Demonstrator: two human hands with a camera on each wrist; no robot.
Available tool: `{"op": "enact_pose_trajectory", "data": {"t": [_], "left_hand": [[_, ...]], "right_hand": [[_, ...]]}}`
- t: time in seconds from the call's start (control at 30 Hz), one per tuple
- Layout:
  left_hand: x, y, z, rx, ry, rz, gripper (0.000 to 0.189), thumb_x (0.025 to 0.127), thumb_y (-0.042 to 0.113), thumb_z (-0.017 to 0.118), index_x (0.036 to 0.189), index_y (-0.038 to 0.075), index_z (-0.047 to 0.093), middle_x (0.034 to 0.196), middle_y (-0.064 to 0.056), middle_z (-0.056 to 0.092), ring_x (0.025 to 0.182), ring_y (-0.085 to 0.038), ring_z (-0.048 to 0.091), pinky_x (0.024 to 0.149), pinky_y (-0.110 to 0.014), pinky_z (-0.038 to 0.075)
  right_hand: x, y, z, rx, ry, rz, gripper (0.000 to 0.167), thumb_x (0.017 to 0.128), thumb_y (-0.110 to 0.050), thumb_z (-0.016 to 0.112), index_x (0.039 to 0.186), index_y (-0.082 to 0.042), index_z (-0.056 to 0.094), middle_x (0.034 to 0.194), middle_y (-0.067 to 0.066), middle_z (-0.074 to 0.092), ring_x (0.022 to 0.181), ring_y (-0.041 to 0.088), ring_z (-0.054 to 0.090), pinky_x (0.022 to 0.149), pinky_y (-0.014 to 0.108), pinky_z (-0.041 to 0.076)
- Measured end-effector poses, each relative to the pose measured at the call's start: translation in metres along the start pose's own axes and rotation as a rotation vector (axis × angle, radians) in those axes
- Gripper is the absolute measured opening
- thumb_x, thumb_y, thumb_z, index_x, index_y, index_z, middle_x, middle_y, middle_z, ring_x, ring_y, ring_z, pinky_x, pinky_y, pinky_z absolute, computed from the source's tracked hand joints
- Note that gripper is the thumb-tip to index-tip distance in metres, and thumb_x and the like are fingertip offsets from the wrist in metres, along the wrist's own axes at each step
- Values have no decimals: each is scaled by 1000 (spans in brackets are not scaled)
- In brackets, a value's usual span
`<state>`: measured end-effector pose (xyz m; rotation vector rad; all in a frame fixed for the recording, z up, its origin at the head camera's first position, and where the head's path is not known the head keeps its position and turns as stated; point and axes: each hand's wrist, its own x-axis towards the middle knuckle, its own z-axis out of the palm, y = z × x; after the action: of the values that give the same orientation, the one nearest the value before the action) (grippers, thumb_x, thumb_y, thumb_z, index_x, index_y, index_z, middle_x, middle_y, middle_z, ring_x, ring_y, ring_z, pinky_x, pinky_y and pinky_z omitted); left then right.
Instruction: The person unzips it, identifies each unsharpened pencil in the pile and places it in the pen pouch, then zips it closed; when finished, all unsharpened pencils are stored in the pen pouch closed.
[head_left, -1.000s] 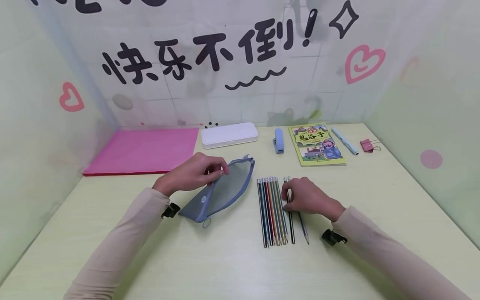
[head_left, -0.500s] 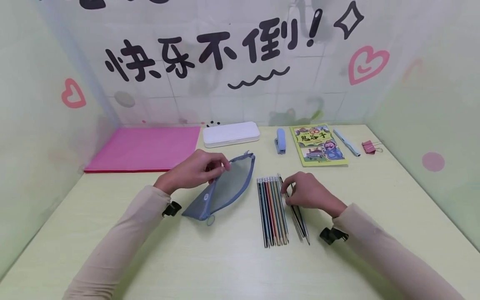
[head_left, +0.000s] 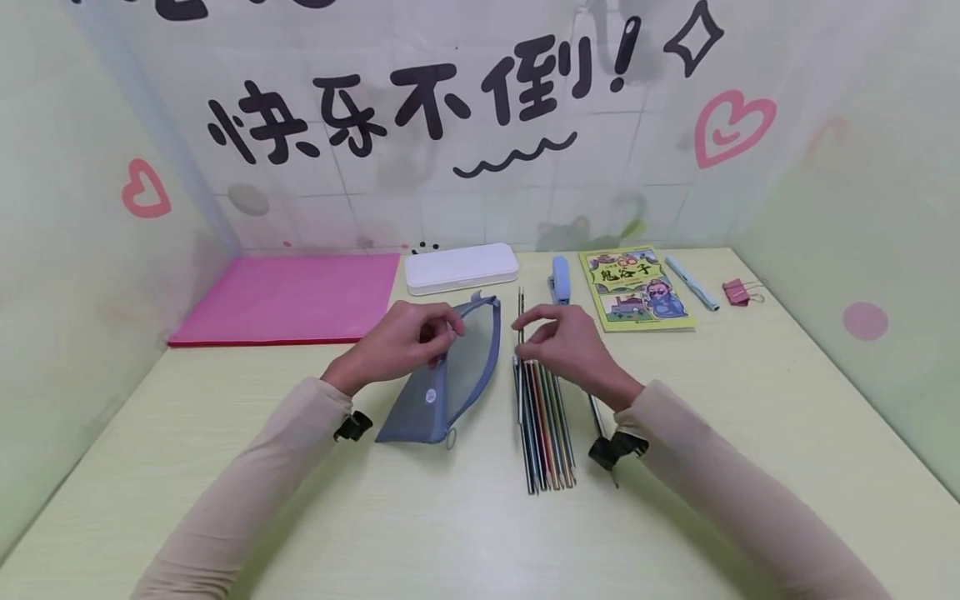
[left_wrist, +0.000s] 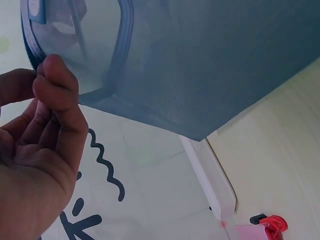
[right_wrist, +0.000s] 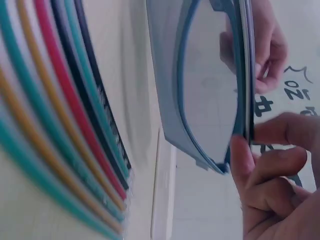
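Note:
My left hand (head_left: 408, 340) pinches the upper edge of a blue-grey mesh zip pouch (head_left: 412, 408), whose zipped mouth gapes toward the right. Between thumb and fingertips, my right hand (head_left: 573, 346) grips a dark pencil (head_left: 521, 304), raised and upright in the head view, just right of the pouch mouth. Below that hand lies a row of several pencils (head_left: 547, 442) side by side, with a single pencil (head_left: 596, 415) apart to their right, partly hidden by the wrist. The right wrist view has the held pencil (right_wrist: 249, 65) in front of the pouch's rim (right_wrist: 182, 85).
Along the back of the table stand a pink folder (head_left: 292, 296), a white case (head_left: 461, 268), a blue stapler (head_left: 560, 279), a yellow booklet (head_left: 637, 287), a light blue pen (head_left: 692, 283) and a pink binder clip (head_left: 737, 292). Walls enclose the table's back and sides.
My right hand has picked up the pencil from beside the row and carried it left toward the pouch. My left hand has turned the pouch slightly, its mouth now more upright.

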<state>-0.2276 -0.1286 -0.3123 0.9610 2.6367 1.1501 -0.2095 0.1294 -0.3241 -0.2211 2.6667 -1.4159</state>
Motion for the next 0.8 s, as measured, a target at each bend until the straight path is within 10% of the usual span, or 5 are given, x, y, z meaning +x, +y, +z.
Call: {"op": "enact_pose_trajectory", "data": {"t": [0.33, 0.8], "left_hand": [[3, 3, 8, -12, 52, -34, 16, 96, 6, 53, 103, 8, 67, 67, -2, 63, 65, -33, 66, 60, -27, 55], [9, 7, 21, 19, 162, -19, 14, 99, 10, 56, 107, 5, 68, 71, -3, 66, 61, -12, 63, 60, -25, 55]], "right_hand": [[11, -15, 34, 122, 134, -14, 27, 85, -15, 74, 112, -14, 71, 86, 11, 78, 73, 21, 67, 62, 26, 49], [6, -15, 49, 106, 54, -65, 29, 85, -11, 73, 114, -7, 69, 81, 10, 75, 63, 16, 63, 55, 24, 44]]}}
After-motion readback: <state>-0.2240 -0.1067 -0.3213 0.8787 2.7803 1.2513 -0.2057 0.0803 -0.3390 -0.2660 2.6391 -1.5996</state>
